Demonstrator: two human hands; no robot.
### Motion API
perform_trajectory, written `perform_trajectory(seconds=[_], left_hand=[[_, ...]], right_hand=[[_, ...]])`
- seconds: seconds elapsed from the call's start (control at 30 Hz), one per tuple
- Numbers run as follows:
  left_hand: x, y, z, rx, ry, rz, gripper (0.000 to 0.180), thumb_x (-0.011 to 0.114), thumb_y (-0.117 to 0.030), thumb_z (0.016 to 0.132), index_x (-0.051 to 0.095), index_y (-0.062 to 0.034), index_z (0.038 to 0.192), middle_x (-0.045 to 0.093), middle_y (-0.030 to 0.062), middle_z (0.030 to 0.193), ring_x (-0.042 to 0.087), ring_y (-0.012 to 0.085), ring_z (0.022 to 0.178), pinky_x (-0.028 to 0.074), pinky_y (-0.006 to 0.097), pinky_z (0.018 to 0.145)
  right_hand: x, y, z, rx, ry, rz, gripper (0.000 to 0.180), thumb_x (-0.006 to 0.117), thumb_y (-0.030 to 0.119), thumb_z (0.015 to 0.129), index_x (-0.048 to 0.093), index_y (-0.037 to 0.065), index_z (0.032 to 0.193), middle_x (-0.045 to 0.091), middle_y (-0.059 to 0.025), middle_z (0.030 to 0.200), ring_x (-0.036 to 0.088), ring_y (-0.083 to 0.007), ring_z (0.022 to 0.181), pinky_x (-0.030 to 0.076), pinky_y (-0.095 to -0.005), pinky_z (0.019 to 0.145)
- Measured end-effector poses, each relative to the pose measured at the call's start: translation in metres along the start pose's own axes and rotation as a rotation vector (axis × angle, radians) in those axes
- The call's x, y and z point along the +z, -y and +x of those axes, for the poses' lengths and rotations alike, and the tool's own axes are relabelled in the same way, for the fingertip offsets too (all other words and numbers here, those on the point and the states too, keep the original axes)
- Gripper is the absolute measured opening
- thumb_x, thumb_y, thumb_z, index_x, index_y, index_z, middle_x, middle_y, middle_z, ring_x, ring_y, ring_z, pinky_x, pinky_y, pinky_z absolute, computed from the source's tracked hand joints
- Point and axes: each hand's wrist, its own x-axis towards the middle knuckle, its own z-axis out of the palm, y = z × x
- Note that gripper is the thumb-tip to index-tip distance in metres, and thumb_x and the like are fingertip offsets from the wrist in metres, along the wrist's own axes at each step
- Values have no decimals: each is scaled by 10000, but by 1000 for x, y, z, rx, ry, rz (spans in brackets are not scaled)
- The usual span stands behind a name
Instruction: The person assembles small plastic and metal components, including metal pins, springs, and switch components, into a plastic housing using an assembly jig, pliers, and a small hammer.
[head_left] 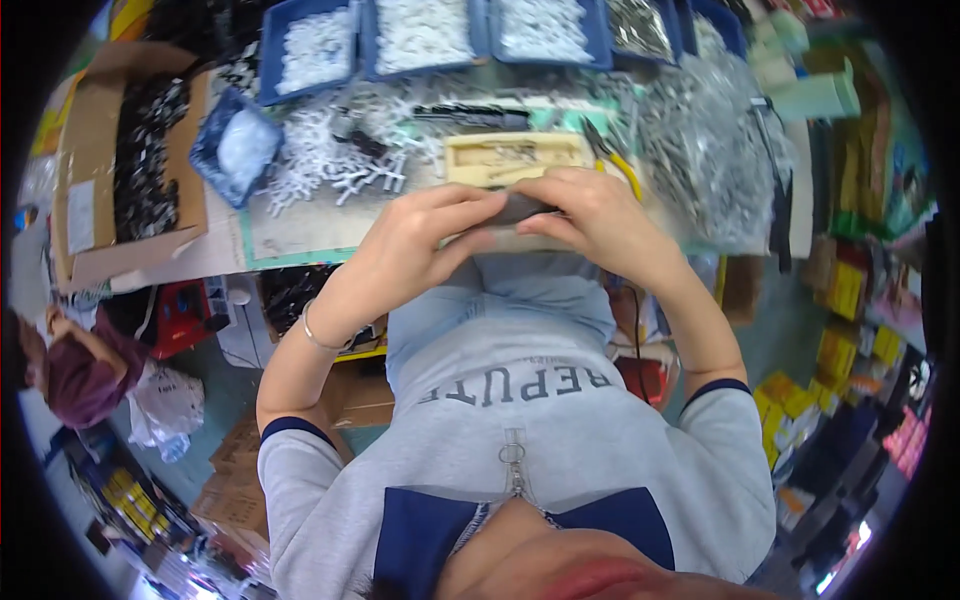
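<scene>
Hands (425,235) together, gripping dark, smooth-looking piece (522,208); shallow oblong cream tray (468,177) beyond, branching white pieces (330,150).

One bare left hand (425,235), one bare right hand (605,215), one dark-grey piece (520,208) between them.
There are six blue plastic bins (268,62), five in a row and one at an angle; one cream rectangular tray (460,175); one pair of yellow-handled pliers (627,172); one open brown cardboard box (92,145); one silver-coloured bracelet (312,330); one white plastic bag (165,402); one other person in maroon (92,372). White branching plastic pieces (315,150) lie too thickly heaped to count.
</scene>
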Motion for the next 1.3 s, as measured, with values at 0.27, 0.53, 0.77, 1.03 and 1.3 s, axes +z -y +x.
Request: perform_trajectory(seconds=[0.27, 0.53, 0.77, 1.03, 1.3], left_hand=[[11, 3, -5, -8, -271, 156, 217, 681, -35, 780, 660, -21, 996, 668, 129, 926, 623, 295, 808, 498, 356, 706], [29, 27, -17, 121, -331, 479, 256, 678, -58, 746, 648, -75, 999, 661, 42, 970, 603, 220, 901, 425, 367, 832], [59, 29, -9, 190, -284, 573, 228, 664, -117, 752, 644, -70, 974, 660, 34, 973, 600, 206, 916, 436, 363, 828], [60, 37, -4, 156, -193, 471, 273, 691, -104, 756, 644, -40, 1017, 656, 60, 991, 612, 228, 865, 482, 357, 717], [72, 24, -1, 182, -81, 833, 294, 614, -45, 705, 624, 48, 983, 644, 148, 970, 623, 239, 857, 514, 319, 694]], right_hand=[[-28, -15, -43, 91, -372, -194, 493, 763, 238, 734, 602, 51, 1161, 607, -124, 1185, 577, -264, 1076, 435, -342, 926], [-149, -205, -96, 774, -481, -621, 363, 585, 215, 841, 590, 19, 1147, 658, -186, 962, 644, -304, 870, 479, -395, 794], [-150, -226, -99, 568, -470, -800, 368, 573, 231, 848, 565, 1, 1134, 636, -261, 942, 600, -422, 921, 458, -459, 783], [-170, -194, -109, 648, -919, -369, 329, 605, 301, 906, 676, 20, 1062, 697, -107, 895, 651, -168, 829, 474, -289, 751], [-43, -7, -55, 466, -613, 60, 190, 603, 139, 898, 662, -24, 977, 672, -90, 890, 635, -152, 787, 498, -284, 695]])
